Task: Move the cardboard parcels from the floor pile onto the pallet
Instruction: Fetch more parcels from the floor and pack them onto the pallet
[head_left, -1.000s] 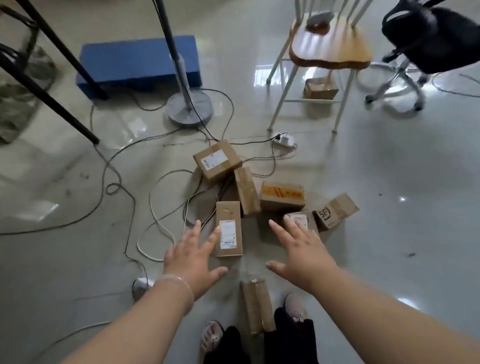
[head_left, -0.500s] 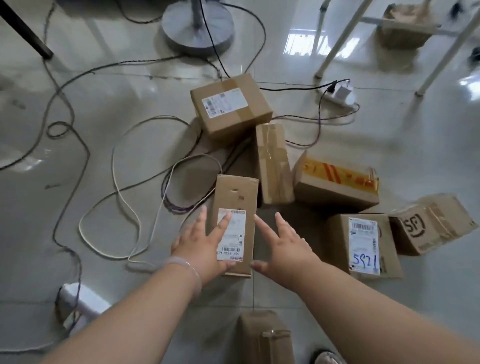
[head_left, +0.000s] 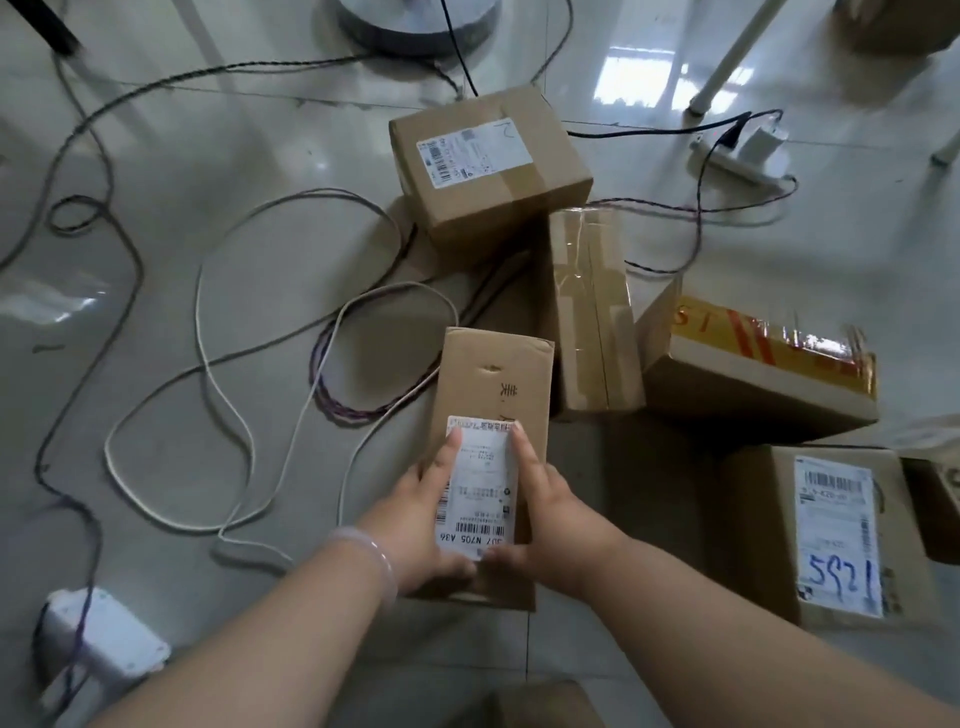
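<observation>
Several cardboard parcels lie on the glossy floor. A narrow parcel with a white label (head_left: 493, 384) lies in front of me. My left hand (head_left: 421, 525) grips its left side and my right hand (head_left: 558, 525) grips its right side, thumbs at the near end. Behind it are a larger labelled parcel (head_left: 488, 166), a taped narrow parcel (head_left: 592, 312), and a parcel with red and yellow tape (head_left: 753, 369). A parcel marked 5921 (head_left: 831, 535) lies to the right. The pallet is out of view.
Loose cables (head_left: 234, 332) loop over the floor to the left of the parcels. A white power strip (head_left: 98, 649) sits at the lower left and another plug block (head_left: 748, 150) at the upper right. A round stand base (head_left: 415, 21) and a chair leg (head_left: 727, 62) stand behind.
The view has come closer to the floor. Both hands have moved from hovering over the narrow labelled parcel to gripping its two sides.
</observation>
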